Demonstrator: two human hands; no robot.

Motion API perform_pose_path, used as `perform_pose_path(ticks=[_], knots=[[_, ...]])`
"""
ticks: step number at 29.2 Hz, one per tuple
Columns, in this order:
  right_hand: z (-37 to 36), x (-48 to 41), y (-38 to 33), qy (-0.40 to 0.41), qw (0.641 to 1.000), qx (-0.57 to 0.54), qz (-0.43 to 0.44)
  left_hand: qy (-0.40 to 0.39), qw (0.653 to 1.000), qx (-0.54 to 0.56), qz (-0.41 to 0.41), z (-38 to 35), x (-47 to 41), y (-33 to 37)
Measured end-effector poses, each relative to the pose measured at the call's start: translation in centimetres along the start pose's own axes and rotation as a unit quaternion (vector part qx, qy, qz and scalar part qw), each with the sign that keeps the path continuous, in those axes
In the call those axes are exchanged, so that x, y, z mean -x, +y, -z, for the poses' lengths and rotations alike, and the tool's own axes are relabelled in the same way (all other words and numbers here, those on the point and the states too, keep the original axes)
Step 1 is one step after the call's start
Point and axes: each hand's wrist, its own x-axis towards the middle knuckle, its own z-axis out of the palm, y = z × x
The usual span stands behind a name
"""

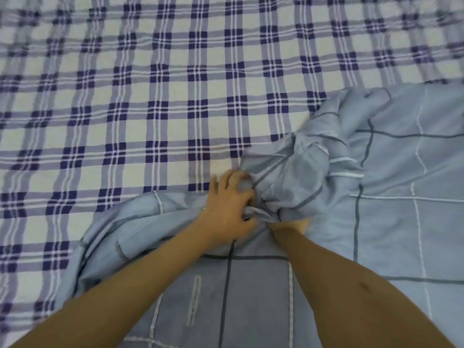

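**Checked sheet [155, 101] spread flat, two hands at a bunched blue-grey cover [391, 222]**

The sheet is a soft, slightly nubbly weave, cream with dark purple and lilac plaid bands, and it fills the far and left parts of the view. The cover lies over its near right part, reaching from the right edge to the bottom of the frame. It is thin, smooth cloth, printed with a wide grid of dark and white lines, flat at the right and rumpled into folds toward the middle.

The left hand [226, 207] sits at the tightest knot of folds, near the cover's left margin. Its fingers are curled into the gathered cloth and a wad of it bulges out between them. A thin ring [233, 186] shows on one finger. The right hand [291, 226] meets the same knot from the near side, just beside the left. Its fingers are buried in the folds, so their state cannot be told
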Motion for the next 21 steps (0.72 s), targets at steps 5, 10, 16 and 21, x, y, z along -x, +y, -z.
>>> perform_pose_path(ticks=[5,10,16,21], knots=[[3.6,0.3,-0.5,-0.097,0.994,-0.003,0.057,-0.124,0.988,0.064,0.071,1.6,-5.8,1.0],[5.5,1.4,-1.7,0.197,0.969,-0.015,0.147,-0.009,0.983,0.177,0.056,2.7,-8.9,1.2],[5.6,1.4,-1.3,0.183,0.971,0.019,0.155,0.277,0.894,0.272,0.225,7.7,-10.4,-4.9],[5.5,1.0,-1.6,0.208,0.965,0.019,0.159,0.371,0.846,0.121,0.363,11.7,-10.3,-12.3]])
